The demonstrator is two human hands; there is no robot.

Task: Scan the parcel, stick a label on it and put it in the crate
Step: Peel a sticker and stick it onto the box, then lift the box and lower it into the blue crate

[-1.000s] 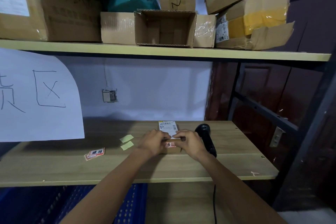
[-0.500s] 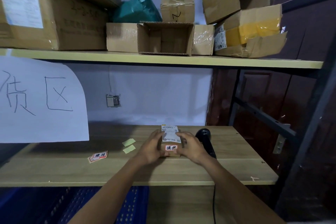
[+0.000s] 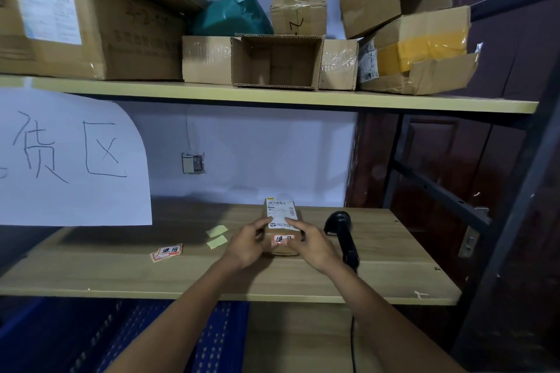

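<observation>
We have the parcel (image 3: pixel 280 228), a small brown cardboard box, lying flat on the wooden surface (image 3: pixel 121 275) between our two hands. Our left hand (image 3: pixel 247 244) cups its left side with the fingertips resting on the white shipping label (image 3: pixel 280 211); our right hand (image 3: pixel 309 244) cups the right side, thumb on the near face. So the grip on both sides is closed lightly around the box, which is not lifted.

A red-bordered sticker (image 3: pixel 284 238) already sits on the near end of the box, so we judge the labelling done or nearly so, with the move into the blue crate (image 3: pixel 212 339) below the surface left to do. The black handheld scanner (image 3: pixel 344 236) lies just beside our right hand, its cable running down off the front edge.

What could go wrong: the sticker may not be pressed flat and could peel as we lift. Our right wrist is close to the scanner, and a careless sweep could knock it or catch the cable. The crate sits low and partly hidden under the surface, so dropping the box from too high could miss it or dent a corner.

As for writing: the sticker's characters are partly covered by our thumb, but the spare stickers (image 3: pixel 166 251) to the left read "退回". The paper sign (image 3: pixel 69 157) hanging at left shows "货区", the first character cut off. The shipping label carries a barcode and print too small to read.
</observation>
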